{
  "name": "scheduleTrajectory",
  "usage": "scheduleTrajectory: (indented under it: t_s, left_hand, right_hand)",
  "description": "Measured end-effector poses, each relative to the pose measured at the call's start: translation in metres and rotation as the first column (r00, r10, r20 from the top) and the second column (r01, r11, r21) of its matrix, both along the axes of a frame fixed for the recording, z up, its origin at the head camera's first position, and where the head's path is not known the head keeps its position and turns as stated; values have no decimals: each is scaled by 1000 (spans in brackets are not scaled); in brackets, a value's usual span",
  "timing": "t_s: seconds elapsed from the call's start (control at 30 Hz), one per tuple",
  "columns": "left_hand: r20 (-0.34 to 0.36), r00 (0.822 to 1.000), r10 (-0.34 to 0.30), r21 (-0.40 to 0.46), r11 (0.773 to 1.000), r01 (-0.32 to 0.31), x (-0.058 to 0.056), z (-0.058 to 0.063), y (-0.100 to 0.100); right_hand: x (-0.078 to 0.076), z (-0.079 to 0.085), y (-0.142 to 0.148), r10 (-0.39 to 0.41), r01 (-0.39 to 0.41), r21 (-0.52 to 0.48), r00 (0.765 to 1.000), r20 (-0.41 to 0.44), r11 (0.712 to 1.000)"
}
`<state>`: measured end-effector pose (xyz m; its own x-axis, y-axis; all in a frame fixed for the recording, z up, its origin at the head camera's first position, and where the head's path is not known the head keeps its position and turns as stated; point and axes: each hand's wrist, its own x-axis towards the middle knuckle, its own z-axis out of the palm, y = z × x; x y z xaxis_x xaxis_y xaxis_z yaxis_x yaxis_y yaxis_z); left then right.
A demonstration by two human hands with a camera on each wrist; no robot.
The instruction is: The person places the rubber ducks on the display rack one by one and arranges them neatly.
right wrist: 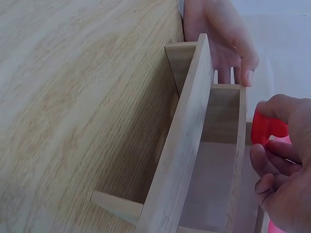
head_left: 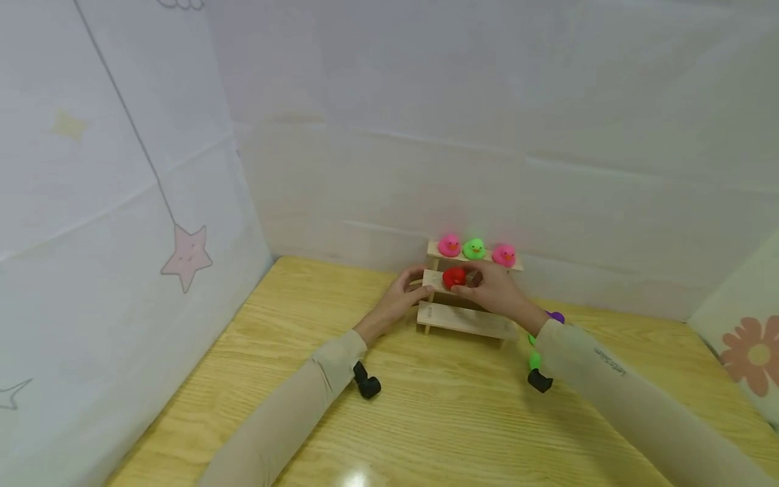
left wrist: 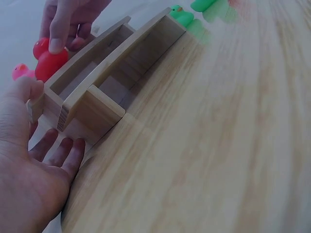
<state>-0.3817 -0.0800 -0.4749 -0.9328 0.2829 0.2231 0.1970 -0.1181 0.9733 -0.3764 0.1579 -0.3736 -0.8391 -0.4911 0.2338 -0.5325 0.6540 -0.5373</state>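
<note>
My right hand point(head_left: 494, 291) pinches a red rubber duck point(head_left: 454, 278) between thumb and fingers, at the middle step of a three-step wooden stand point(head_left: 465, 320). The duck is near the left end of that step. My left hand point(head_left: 398, 299) holds the stand's left end, thumb point(left wrist: 33, 90) at the middle step's edge and the other fingers spread beside the side panel. On the top step sit a pink duck point(head_left: 449, 245), a green duck point(head_left: 474, 249) and another pink duck point(head_left: 504, 256) in a row. The lowest step bears nothing.
Right of the stand, a purple toy point(head_left: 556, 316) and a green duck point(left wrist: 181, 16) are partly behind my right forearm on the wooden table point(head_left: 426, 419). Black wrist-camera mounts point(head_left: 368, 384) hang at both cuffs. A pale cloth wall point(head_left: 377, 176) rises close behind the stand.
</note>
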Motion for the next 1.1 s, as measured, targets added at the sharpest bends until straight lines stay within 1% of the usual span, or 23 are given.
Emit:
scheduleTrajectory:
  t_s: [0.23, 0.53, 0.87, 1.1]
  left_hand:
    - [0, 1000, 4, 4, 1000, -4, 0, -3, -2]
    - [-16, 1000, 3, 8, 1000, -3, 1, -4, 1]
    - [-16, 1000, 13, 3, 1000, -13, -1, -7, 3]
    - [-14, 1000, 0, 5, 1000, 0, -3, -9, 5]
  right_hand:
    - [-4, -8, -13, 22, -21, -33, 999, 23, 999]
    - [-1, -12, -16, 28, -29, -46, 1000, -4, 999]
    - [-5, -18, -13, 30, -30, -22, 999, -30, 999]
    - [-1, -16, -5, 40, -40, -14, 998, -46, 999]
